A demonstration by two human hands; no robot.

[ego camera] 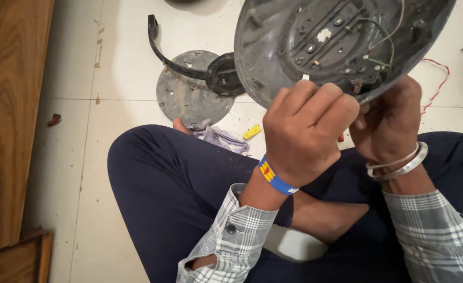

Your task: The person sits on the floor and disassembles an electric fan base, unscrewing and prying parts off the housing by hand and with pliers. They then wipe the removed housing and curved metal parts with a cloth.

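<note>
Sitting cross-legged on a pale tiled floor point(127, 68), the person, in dark trousers and a plaid shirt, works with both hands raised over the lap. The left hand point(307, 133), a blue band at its wrist, is curled into a fist at the lower rim of a dark, round appliance base point(273, 47); what its fingers pinch there cannot be told, as the knuckles hide it. The right hand point(388, 123), with silver bangles at the wrist, is closed on the same rim just beside it, a little farther right. The base lies up and away from both grips, tilted with its hollow underside toward the camera, so screws and green and white wires point(386, 31) show inside. Both hands sit at its near edge, the left slightly nearer the camera. Beyond the knee lie a crumpled cloth point(218, 137) and a small yellow piece point(252, 131); farther off, a grey metal disc point(189, 97) and a curved black strap point(168, 52).
</note>
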